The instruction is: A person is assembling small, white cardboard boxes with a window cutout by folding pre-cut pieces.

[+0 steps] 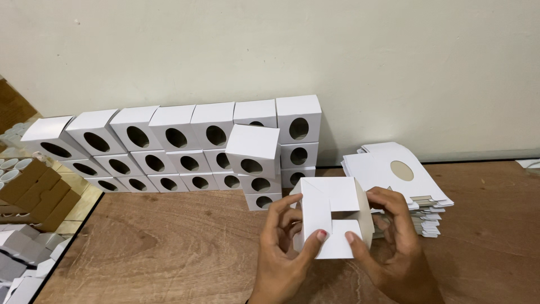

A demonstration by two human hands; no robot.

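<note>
While flaps overlap | left hand point(284, 247), right hand point(394, 247) clamped on white box point(333, 217) | table point(169, 253)

Twenty-one stacked boxes point(185, 149) (one more point(332, 217) held).

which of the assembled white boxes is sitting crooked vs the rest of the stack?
The tilted box topping the short column in front of the wall stack, just above the hands. It is rotated and leaning; the others sit square.
</note>
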